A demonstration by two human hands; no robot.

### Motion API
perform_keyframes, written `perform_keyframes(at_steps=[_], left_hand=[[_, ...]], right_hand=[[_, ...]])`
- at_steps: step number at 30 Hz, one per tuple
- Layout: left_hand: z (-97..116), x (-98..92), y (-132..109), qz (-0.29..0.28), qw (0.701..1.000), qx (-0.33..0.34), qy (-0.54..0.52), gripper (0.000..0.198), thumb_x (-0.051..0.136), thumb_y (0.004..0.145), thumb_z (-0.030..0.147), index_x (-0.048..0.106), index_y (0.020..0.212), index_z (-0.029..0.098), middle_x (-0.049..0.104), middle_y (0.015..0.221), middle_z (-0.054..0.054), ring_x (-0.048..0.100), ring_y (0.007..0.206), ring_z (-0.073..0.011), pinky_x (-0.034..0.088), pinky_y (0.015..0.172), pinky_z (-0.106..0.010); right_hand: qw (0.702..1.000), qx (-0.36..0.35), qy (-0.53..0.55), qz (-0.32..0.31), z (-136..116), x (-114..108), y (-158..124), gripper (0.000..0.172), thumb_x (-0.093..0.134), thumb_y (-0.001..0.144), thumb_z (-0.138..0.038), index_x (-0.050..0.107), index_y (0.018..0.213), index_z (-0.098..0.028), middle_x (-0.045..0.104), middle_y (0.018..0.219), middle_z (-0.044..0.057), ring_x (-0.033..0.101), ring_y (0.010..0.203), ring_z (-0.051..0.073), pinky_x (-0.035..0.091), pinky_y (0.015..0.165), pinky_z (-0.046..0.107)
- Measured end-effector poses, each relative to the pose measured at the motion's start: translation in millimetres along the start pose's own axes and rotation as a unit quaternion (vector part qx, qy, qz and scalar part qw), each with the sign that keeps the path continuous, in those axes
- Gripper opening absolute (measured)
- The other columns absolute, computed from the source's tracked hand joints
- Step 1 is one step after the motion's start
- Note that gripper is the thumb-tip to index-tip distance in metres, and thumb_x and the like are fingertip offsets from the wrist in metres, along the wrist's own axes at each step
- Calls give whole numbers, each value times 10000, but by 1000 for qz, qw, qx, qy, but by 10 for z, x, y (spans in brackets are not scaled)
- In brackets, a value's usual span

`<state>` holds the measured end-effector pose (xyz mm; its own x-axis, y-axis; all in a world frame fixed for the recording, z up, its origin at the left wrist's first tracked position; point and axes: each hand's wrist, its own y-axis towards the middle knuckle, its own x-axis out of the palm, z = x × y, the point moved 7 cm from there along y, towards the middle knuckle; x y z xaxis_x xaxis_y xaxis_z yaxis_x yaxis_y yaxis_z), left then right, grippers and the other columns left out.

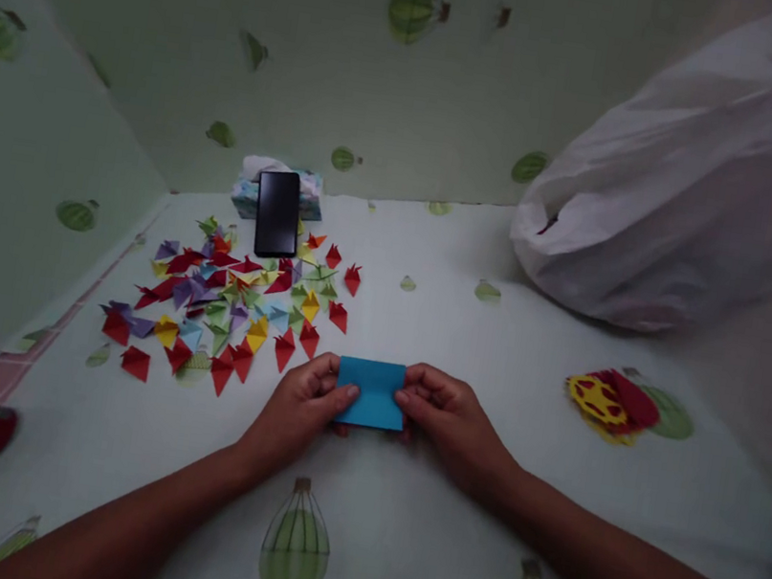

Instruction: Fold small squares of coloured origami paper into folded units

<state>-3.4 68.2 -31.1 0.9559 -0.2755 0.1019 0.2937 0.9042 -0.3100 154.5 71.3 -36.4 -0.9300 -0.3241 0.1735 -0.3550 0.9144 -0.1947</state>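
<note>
blue paper (pixel 376 393) | long axis crosswise, face apparently upward | left grip (pixel 306 394), right grip (pixel 446 411) pinching its ends

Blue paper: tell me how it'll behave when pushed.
The blue paper looks thin, so it is probably light and bendable. The left hand and right hand hold its opposite sides, so its middle might buckle if squeezed inward.

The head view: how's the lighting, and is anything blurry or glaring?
In the head view, lighting is dim, with dark corners at the right; the crinkled white plastic bag looks soft-edged; the blue paper rectangle is clearer; the dark rectangular phone shows no strong glare.
</note>
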Motion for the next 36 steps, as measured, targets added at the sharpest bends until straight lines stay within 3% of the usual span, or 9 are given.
perform_keyframes(at_steps=[8,14,22,26,32,34,36], left_hand=[[91,64,-61,-30,999,18,-12,217,670,814,361,582,911,187,595,621,42,574,539,-109,473,526,-227],[106,26,-86,-46,996,56,-52,135,633,863,303,628,895,172,649,700,12,620,598,-102,458,595,-212],[31,42,-70,-51,991,20,-122,94,591,879,251,642,856,176,661,695,5,632,598,-103,456,616,-214],[42,40,-78,-58,990,30,-124,101,567,887,219,649,850,175,665,685,3,637,612,-103,461,636,-213],[138,46,-117,-94,990,102,-33,161,591,877,198,661,1022,204,711,865,-31,673,765,-139,497,707,-242],[220,13,-133,-63,982,170,62,230,634,841,154,660,1061,215,711,942,-39,672,796,-143,508,718,-248],[336,-8,-177,-13,951,258,173,251,650,813,101,681,1038,208,714,964,-45,669,840,-152,513,765,-264]], right_hand=[[996,21,85,-10,44,31,-41,158,711,799,-290,665,927,-209,578,641,-44,520,553,104,403,561,246],[993,6,113,-20,-23,30,-73,69,683,800,-235,729,841,-205,623,724,-8,541,638,113,402,631,265],[996,-11,80,-29,-75,8,-86,99,653,818,-241,743,818,-200,603,688,-4,529,659,127,382,672,287],[991,14,129,-30,-83,38,-93,71,668,780,-211,731,771,-180,603,675,-10,528,626,112,377,656,277],[967,68,243,-27,-41,59,-72,32,693,732,-174,715,746,-155,617,640,0,550,566,99,377,608,255],[960,76,267,-27,-25,64,-66,34,700,731,-171,712,751,-146,603,602,-4,550,544,95,386,605,249],[955,87,281,-34,-4,84,-70,46,708,737,-174,710,767,-139,598,587,-7,551,530,90,400,605,245]])
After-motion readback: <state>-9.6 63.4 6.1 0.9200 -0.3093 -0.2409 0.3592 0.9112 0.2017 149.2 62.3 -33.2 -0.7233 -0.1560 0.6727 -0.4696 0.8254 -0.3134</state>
